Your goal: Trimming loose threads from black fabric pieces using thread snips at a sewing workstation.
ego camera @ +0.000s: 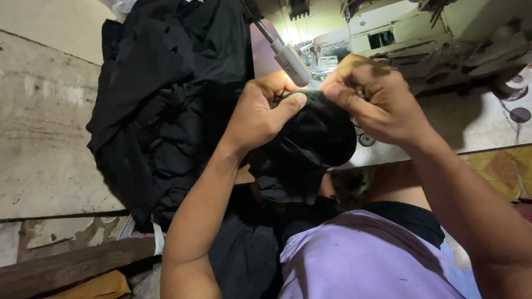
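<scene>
- Both hands are up close to the camera, working the same small piece of black fabric point(310, 141), which hangs bunched between them just in front of the sewing machine point(421, 39).
- Left hand point(260, 113): fingers clenched on the top edge of the fabric, thumb pressed flat along the hem, rest of the fingers curled behind it.
- Right hand point(377, 97): fingers pinched tight on the same edge just beside the left thumb, knuckles toward the camera. The two hands are almost touching.
- The fabric droops down from that pinched edge toward the person's lap, where there's a purple cloth point(360, 257).
- A gooseneck lamp point(289, 61) pokes down right above the left hand, its head just beside the knuckles.
- Off to the left there's a big heap of black garments point(166, 99) piled on the pale, worn surface point(44, 138).
- The machine sits on its own light surface, with a couple of dark round bits lying at the right edge.
</scene>
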